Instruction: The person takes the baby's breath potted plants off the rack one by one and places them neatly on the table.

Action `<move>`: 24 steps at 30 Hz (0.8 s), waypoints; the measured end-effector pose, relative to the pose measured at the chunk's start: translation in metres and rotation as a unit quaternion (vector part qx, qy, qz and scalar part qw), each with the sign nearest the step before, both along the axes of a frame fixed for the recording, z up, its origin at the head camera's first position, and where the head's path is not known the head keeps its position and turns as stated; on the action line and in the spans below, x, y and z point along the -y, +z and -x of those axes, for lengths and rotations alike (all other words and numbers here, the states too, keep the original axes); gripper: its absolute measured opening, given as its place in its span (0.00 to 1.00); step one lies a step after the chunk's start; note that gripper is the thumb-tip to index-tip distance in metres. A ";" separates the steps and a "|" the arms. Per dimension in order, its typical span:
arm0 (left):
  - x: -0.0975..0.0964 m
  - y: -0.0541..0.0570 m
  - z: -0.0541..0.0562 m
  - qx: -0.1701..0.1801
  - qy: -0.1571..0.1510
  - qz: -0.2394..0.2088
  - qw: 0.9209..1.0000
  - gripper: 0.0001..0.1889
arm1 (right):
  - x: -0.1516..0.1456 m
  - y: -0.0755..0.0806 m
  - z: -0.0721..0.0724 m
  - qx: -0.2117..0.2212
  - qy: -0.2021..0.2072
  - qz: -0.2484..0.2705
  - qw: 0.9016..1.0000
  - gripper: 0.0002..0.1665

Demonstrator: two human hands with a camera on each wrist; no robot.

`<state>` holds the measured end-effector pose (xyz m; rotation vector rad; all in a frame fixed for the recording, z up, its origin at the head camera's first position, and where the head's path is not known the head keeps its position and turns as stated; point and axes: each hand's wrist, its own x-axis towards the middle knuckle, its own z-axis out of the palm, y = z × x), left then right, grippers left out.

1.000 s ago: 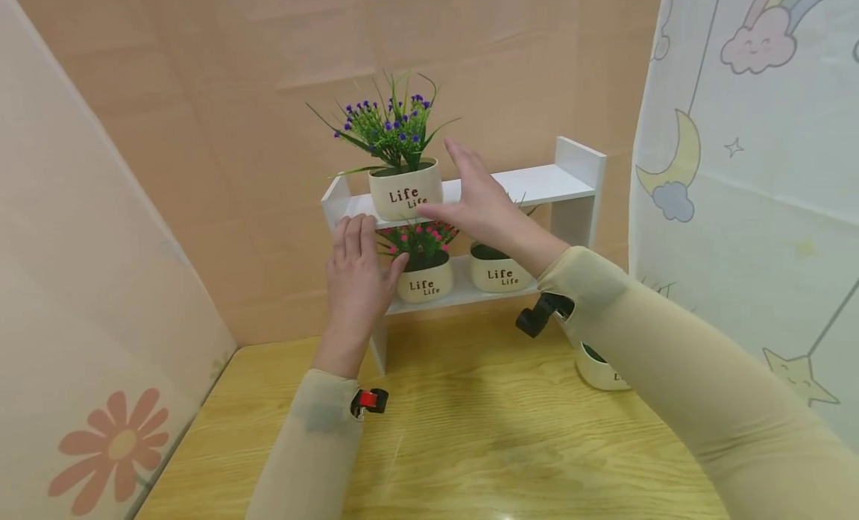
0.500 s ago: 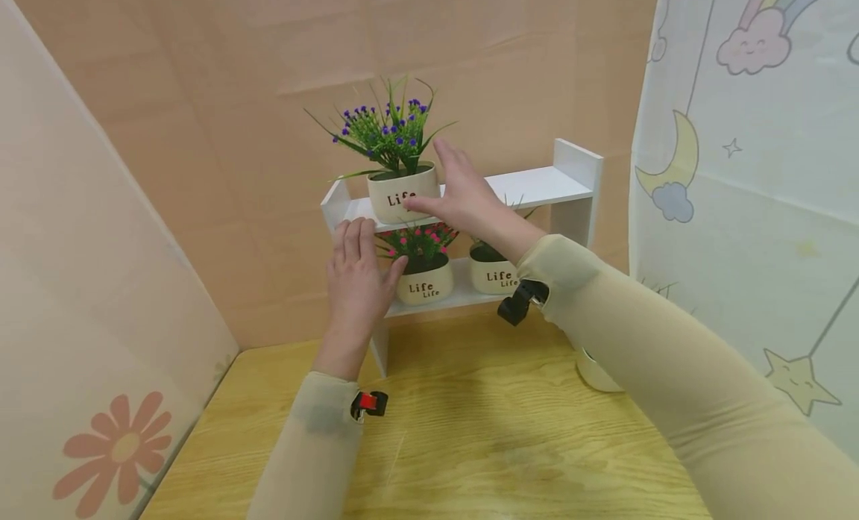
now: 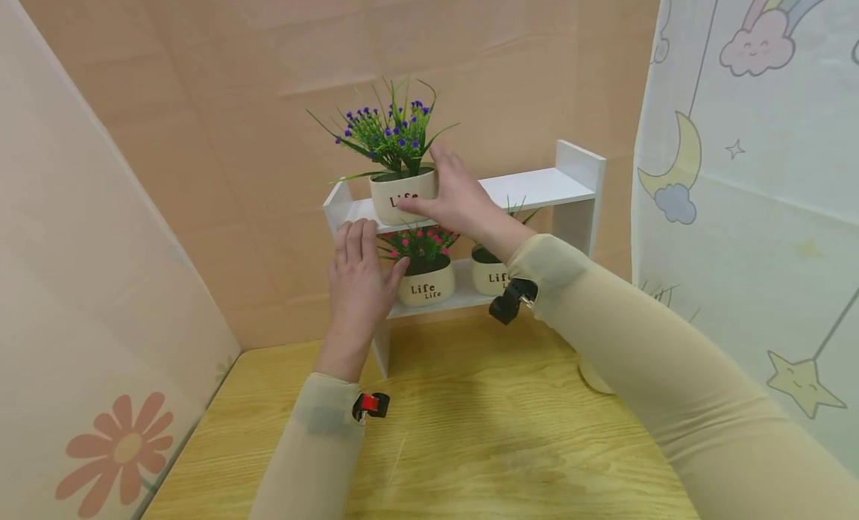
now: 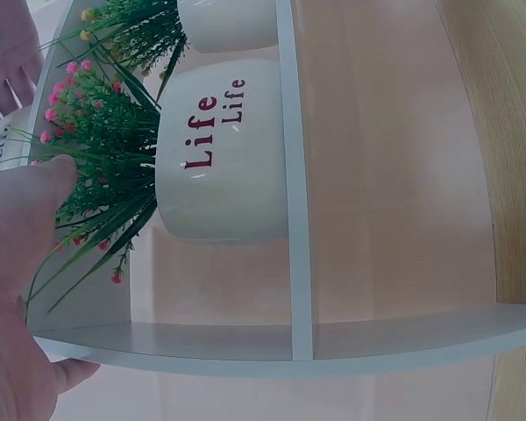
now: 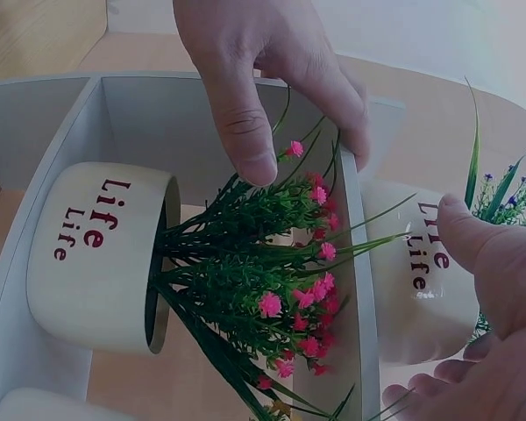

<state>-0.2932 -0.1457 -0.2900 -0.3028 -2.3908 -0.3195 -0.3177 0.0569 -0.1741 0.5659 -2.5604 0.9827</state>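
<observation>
On the left of the white shelf's (image 3: 537, 186) upper board stands a cream pot with purple flowers (image 3: 396, 188), marked "Life". My right hand (image 3: 463, 199) holds this pot from its right side, thumb across the front and fingers beside and behind it. At the shelf's left end, my left hand (image 3: 359, 281) grips the frame; its fingers lie over the upper board and its thumb points inward below. The right wrist view shows that thumb close to the pink flowers. A pink-flowered pot (image 3: 426, 283) sits on the lower board, under the purple one.
Another cream pot (image 3: 488, 274) stands on the lower board, partly behind my right wrist; the left wrist view shows yellow flowers on it. A further pot (image 3: 593, 374) on the wooden table (image 3: 429, 445) is mostly hidden by my right forearm. Cloth walls enclose the table.
My right hand has moved left and closed in on the purple-flowered pot, its thumb now across the front. The left hand stays at the shelf's left end.
</observation>
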 end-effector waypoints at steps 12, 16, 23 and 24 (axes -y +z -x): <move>0.000 -0.001 0.001 0.000 -0.003 -0.005 1.000 0.45 | 0.005 -0.001 0.003 0.006 0.012 0.016 1.000 0.71; 0.000 -0.002 0.001 -0.008 -0.007 -0.006 1.000 0.44 | 0.006 -0.002 0.004 0.004 0.017 0.028 0.999 0.70; 0.000 -0.002 0.001 -0.015 -0.009 -0.007 1.000 0.44 | 0.007 -0.003 0.007 -0.006 0.031 0.047 0.998 0.65; 0.000 -0.002 0.001 -0.015 -0.008 -0.007 1.000 0.44 | 0.007 -0.003 0.008 -0.008 0.033 0.049 0.998 0.64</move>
